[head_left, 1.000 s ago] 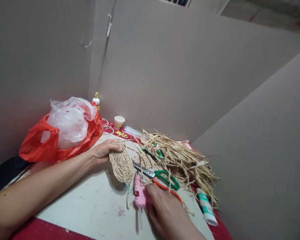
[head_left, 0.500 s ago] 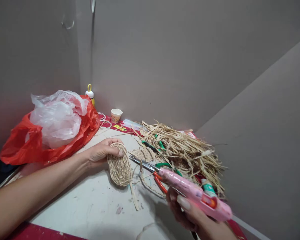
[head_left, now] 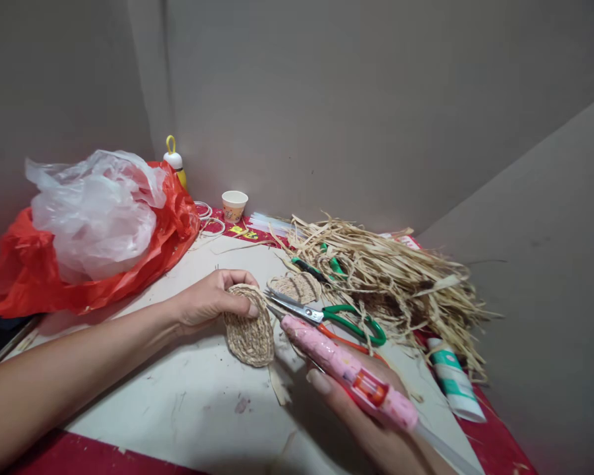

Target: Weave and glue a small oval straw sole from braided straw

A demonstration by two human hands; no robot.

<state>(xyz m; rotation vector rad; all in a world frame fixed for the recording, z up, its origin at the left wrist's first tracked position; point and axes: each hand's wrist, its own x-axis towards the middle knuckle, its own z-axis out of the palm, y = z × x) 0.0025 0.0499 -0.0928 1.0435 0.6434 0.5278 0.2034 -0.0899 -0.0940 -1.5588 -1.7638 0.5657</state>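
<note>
My left hand (head_left: 228, 297) pinches the upper part of a flat oval sole (head_left: 251, 336) coiled from straw braid, with the thumb on its face. A loose strand end (head_left: 278, 386) hangs below it. In my right hand (head_left: 356, 409) is a pink hot glue gun (head_left: 336, 356), a clear glue stick (head_left: 443, 448) sticking out of its back. The gun's tip points at the sole's right edge; whether they touch I cannot tell. Behind the gun lie scissors (head_left: 304, 310) with a green handle. A second woven piece (head_left: 297, 287) rests on the white board (head_left: 178, 402).
A heap of dry straw (head_left: 391, 264) covers the back right, with a green-and-white tube (head_left: 456, 382) beside it. Red and clear plastic bags (head_left: 94, 218) fill the left. At the back stand a paper cup (head_left: 234, 206) and a yellow-and-white bottle (head_left: 174, 161), near clear glue sticks (head_left: 270, 223).
The glue gun has come in closer to the sole, its tip now by the right edge. My left hand keeps its hold on the sole. The camera view has shifted slightly.
</note>
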